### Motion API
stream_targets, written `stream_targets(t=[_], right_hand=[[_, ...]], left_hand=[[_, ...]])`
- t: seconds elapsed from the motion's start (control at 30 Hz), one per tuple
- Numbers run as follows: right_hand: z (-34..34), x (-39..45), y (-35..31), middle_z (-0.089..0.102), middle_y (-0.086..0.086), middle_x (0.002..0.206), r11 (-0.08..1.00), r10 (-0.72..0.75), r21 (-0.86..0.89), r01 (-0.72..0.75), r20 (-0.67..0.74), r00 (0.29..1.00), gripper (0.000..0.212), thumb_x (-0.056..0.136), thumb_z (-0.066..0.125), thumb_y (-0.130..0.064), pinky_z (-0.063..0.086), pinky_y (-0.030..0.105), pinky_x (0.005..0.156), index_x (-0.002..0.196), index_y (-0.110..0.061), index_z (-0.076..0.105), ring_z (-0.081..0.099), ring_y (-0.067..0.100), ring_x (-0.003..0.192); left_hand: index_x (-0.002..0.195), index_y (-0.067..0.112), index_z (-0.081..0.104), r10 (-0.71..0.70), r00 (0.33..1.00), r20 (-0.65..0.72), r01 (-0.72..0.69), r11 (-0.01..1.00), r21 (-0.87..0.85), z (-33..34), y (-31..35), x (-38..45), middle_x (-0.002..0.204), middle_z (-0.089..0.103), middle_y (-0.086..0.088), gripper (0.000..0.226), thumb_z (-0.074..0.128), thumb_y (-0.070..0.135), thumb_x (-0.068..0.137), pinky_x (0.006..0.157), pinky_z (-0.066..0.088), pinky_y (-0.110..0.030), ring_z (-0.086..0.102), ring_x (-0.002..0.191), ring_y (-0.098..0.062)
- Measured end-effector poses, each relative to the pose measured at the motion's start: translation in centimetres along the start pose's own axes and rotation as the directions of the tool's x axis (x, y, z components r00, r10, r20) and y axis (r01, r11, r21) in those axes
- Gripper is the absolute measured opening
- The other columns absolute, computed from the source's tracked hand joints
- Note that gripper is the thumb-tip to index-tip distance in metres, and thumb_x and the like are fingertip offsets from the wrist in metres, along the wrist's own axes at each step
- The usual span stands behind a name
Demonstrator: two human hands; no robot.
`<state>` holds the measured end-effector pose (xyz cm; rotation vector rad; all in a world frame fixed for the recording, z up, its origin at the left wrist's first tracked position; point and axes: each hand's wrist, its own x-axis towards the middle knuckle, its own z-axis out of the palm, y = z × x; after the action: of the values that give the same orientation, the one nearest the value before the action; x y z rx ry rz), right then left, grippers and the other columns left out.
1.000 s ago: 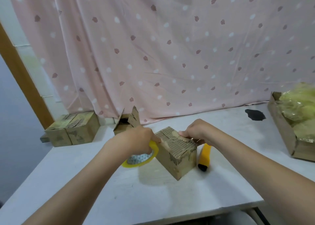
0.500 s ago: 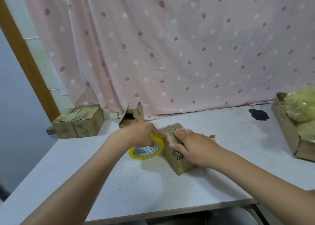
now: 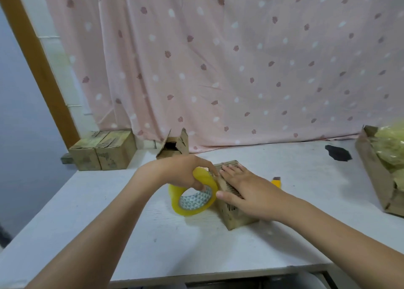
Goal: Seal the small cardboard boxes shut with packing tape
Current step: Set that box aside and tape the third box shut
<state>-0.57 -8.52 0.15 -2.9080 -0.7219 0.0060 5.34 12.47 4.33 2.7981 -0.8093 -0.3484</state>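
Head camera looks down over our two bare forearms onto a white table (image 3: pixel 218 251). Our left hand (image 3: pixel 185 172) grips the yellow roll of packing tape (image 3: pixel 194 195): the fingers curl over the top of the ring and reach into its core, where a patterned inner liner shows. The roll stands tilted on its edge on the table, touching the left side of the small cardboard box (image 3: pixel 232 214) at the middle of the table. Our right hand (image 3: pixel 244 190) lies flat on the top of that box, fingers straight and close together, the thumb stretched out toward the roll and nearly meeting it. Whether a strip of tape already runs under the palm we cannot tell, since the hand covers most of the top.

Just right of the box, partly hidden behind the right wrist, a yellow utility knife (image 3: pixel 277 182) lies on the table. Behind our left hand stands an open box (image 3: pixel 172 146) with its flaps up. Farther left, at the table's back corner, two closed boxes (image 3: pixel 105 151) sit side by side, touching. At the right edge a cardboard tray (image 3: pixel 376 172) holds crumpled yellowish plastic (image 3: pixel 391 146). A dark patch (image 3: pixel 337 153) marks the table near it. A pink spotted curtain (image 3: pixel 218 59) hangs behind everything.
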Motion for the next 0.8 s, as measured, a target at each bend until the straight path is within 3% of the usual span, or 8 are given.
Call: stream_targets(t=[0.13, 0.23, 0.3, 0.4, 0.53, 0.63, 0.73, 0.8], right_hand=[[0.9, 0.0, 0.1, -0.004, 0.000, 0.164, 0.994, 0.001, -0.112, -0.003, -0.012, 1.000, 0.102, 0.080, 0.017, -0.081, -0.017, 0.018, 0.109, 0.158, -0.016, 0.003, -0.008, 0.010, 0.150], [1.6, 0.1, 0.3, -0.003, 0.001, 0.164, 0.991, -0.004, -0.136, -0.001, -0.040, 0.999, 0.102, 0.081, 0.014, -0.081, -0.015, 0.020, 0.112, 0.158, -0.016, 0.001, -0.006, 0.011, 0.150], [1.6, 0.3, 0.4, -0.003, 0.001, 0.164, 0.990, 0.000, -0.144, -0.006, -0.045, 0.999, 0.102, 0.080, 0.011, -0.082, -0.014, 0.020, 0.112, 0.158, -0.016, 0.000, -0.005, 0.011, 0.151], [1.4, 0.5, 0.2, -0.004, 0.001, 0.164, 0.989, 0.013, -0.149, -0.016, -0.025, 1.000, 0.110, 0.069, 0.002, -0.084, -0.014, 0.019, 0.110, 0.158, -0.017, 0.002, -0.005, 0.011, 0.150], [1.1, 0.3, -0.2, -0.004, 0.000, 0.164, 0.990, 0.028, -0.141, -0.031, -0.020, 0.999, 0.113, 0.065, -0.002, -0.082, -0.014, 0.019, 0.109, 0.158, -0.017, 0.001, -0.005, 0.010, 0.150], [1.0, 0.2, -0.4, -0.004, 0.000, 0.165, 0.989, 0.032, -0.145, -0.035, -0.027, 0.999, 0.113, 0.065, -0.003, -0.081, -0.014, 0.019, 0.108, 0.158, -0.017, 0.002, -0.005, 0.010, 0.150], [1.2, 0.3, -0.4, -0.004, 0.000, 0.164, 0.986, 0.032, -0.163, -0.038, -0.039, 0.999, 0.109, 0.069, -0.002, -0.079, -0.015, 0.019, 0.108, 0.158, -0.016, 0.001, -0.005, 0.010, 0.150], [1.4, 0.4, -0.4, -0.004, 0.001, 0.164, 0.984, 0.026, -0.175, -0.034, -0.047, 0.999, 0.109, 0.069, -0.004, -0.078, -0.015, 0.020, 0.110, 0.158, -0.015, 0.001, -0.005, 0.010, 0.150]], left_hand=[[0.120, 0.055, 0.046, -0.031, 0.992, -0.125, 0.023, 0.997, -0.067, 1.1, -1.3, -0.9, 0.095, 0.053, 0.011, 0.057, 0.082, 0.044, 0.077, 0.068, 0.043, -0.031, 0.053, 0.083, -0.004], [0.119, 0.054, 0.053, -0.019, 0.987, -0.157, 0.009, 0.998, -0.069, 1.9, -1.7, -1.3, 0.100, 0.063, 0.001, 0.056, 0.084, 0.038, 0.074, 0.074, 0.053, -0.037, 0.062, 0.088, -0.022], [0.119, 0.052, 0.056, -0.036, 0.985, -0.168, 0.024, 0.997, -0.074, 2.0, -1.7, -1.3, 0.096, 0.064, -0.005, 0.053, 0.082, 0.034, 0.077, 0.067, 0.050, -0.034, 0.061, 0.083, -0.026], [0.122, 0.054, 0.057, -0.058, 0.987, -0.148, 0.048, 0.996, -0.071, 2.0, -1.9, -1.1, 0.090, 0.065, -0.011, 0.054, 0.078, 0.030, 0.079, 0.060, 0.048, -0.033, 0.058, 0.071, -0.024], [0.128, 0.052, 0.059, -0.073, 0.991, -0.114, 0.066, 0.996, -0.065, 1.4, -2.0, -1.2, 0.068, 0.053, -0.003, 0.056, 0.073, 0.026, 0.080, 0.053, 0.041, -0.026, 0.046, 0.055, -0.015], [0.131, 0.052, 0.057, -0.078, 0.993, -0.084, 0.075, 0.996, -0.044, 1.1, -1.9, -1.2, 0.070, 0.056, -0.006, 0.059, 0.071, 0.024, 0.081, 0.052, 0.040, -0.024, 0.045, 0.056, -0.015], [0.135, 0.053, 0.054, -0.081, 0.995, -0.050, 0.081, 0.997, -0.004, 0.8, -1.8, -0.9, 0.088, 0.065, -0.017, 0.062, 0.071, 0.025, 0.083, 0.055, 0.039, -0.024, 0.046, 0.061, -0.015], [0.136, 0.053, 0.052, -0.081, 0.996, -0.034, 0.082, 0.996, 0.024, 0.7, -1.8, -0.7, 0.081, 0.059, -0.013, 0.062, 0.071, 0.026, 0.084, 0.056, 0.040, -0.026, 0.047, 0.062, -0.017]])
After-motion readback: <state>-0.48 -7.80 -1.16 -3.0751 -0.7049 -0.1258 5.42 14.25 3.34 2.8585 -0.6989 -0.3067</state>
